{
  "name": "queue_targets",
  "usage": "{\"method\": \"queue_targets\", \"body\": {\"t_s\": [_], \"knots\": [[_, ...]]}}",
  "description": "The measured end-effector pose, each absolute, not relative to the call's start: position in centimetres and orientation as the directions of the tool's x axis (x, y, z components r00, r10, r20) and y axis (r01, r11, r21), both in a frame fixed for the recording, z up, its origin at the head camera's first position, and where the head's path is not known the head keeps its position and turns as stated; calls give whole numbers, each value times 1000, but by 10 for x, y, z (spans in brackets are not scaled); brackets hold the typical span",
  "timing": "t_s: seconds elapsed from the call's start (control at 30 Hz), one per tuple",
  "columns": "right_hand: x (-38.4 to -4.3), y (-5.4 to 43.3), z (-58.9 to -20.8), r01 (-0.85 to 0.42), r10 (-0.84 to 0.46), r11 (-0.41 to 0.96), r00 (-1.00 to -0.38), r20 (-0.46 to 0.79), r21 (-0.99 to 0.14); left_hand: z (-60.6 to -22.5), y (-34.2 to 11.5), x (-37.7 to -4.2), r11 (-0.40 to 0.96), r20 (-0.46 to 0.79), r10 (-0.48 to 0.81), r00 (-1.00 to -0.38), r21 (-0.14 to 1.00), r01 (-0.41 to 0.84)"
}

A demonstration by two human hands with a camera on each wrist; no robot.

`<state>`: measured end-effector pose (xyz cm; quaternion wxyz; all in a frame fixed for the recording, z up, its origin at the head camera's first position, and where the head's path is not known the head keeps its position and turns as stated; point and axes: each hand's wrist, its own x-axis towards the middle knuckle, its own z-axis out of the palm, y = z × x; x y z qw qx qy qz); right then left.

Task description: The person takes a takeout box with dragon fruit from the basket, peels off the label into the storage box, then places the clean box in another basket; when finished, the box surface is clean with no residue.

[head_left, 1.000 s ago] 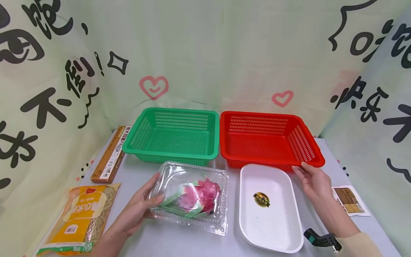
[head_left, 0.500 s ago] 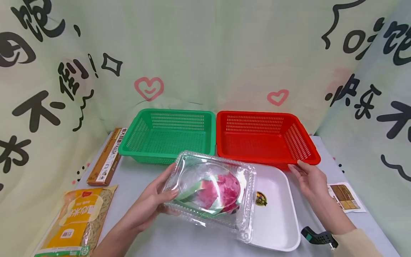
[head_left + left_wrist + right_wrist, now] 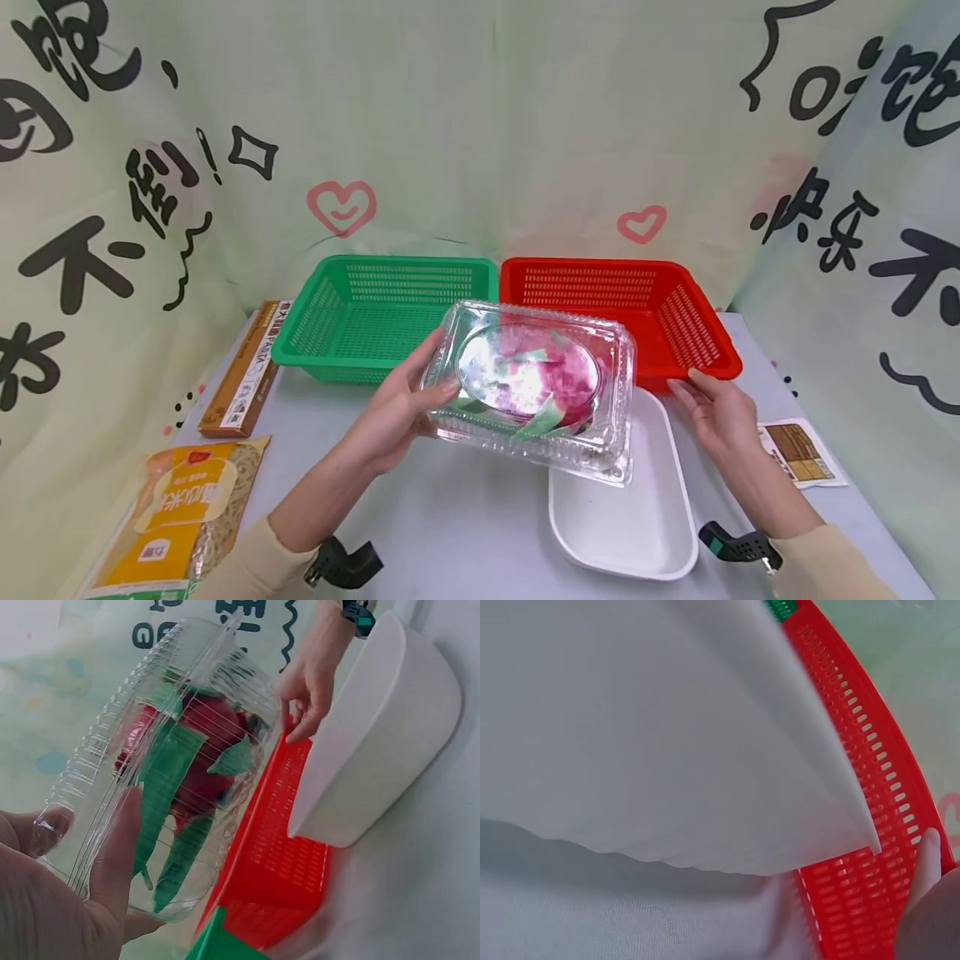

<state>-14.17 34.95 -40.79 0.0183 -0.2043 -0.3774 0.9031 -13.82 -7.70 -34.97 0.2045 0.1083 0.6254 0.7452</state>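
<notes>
My left hand (image 3: 408, 408) grips the left end of a clear plastic clamshell box (image 3: 487, 433), its thumb on the lid. Inside the box lie a pink-red dragon fruit (image 3: 210, 724) and long green pieces (image 3: 161, 787). The box is lifted and tilted, overlapping the front of the red basket (image 3: 705, 333) and the far end of the white tray (image 3: 637, 533) in the head view. At the basket's front right corner, my right hand (image 3: 720, 417) pinches the rim, thumb on top and fingers below.
To the left of the red basket stands a green basket (image 3: 382, 371). A pasta box (image 3: 243, 367) and a yellow bag of grain-like food (image 3: 180, 517) lie along the left edge. A small flat packet (image 3: 802, 450) is at the right, behind my right forearm. Curtains enclose the table.
My left hand has raised the clamshell box and carried it rightward and away from me, from left of the white tray to in front of the red basket. My right hand stays at the basket rim.
</notes>
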Motion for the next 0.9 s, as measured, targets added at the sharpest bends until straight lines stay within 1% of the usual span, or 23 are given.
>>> {"method": "queue_targets", "body": {"t_s": [0.27, 0.5, 0.67, 0.8, 0.9], "knots": [[-143, 348, -410, 103, 226, -641, -921, -316, -760, -338, -44, -171, -172, -99, 397, -912, 968, -180], [-144, 348, -408, 111, 231, -656, -912, -339, -746, -330, -8, -202, -169, -103, 367, -924, 970, -175], [-142, 348, -407, 135, 243, -624, -903, -355, -770, -328, 21, -224, -181, -118, 349, -930, 965, -190], [-142, 349, -407, 144, 245, -628, -896, -369, -765, -331, 43, -236, -193, -127, 338, -933, 960, -201], [-142, 349, -406, 147, 235, -645, -896, -378, -750, -334, 58, -242, -215, -111, 329, -938, 958, -188]]}}
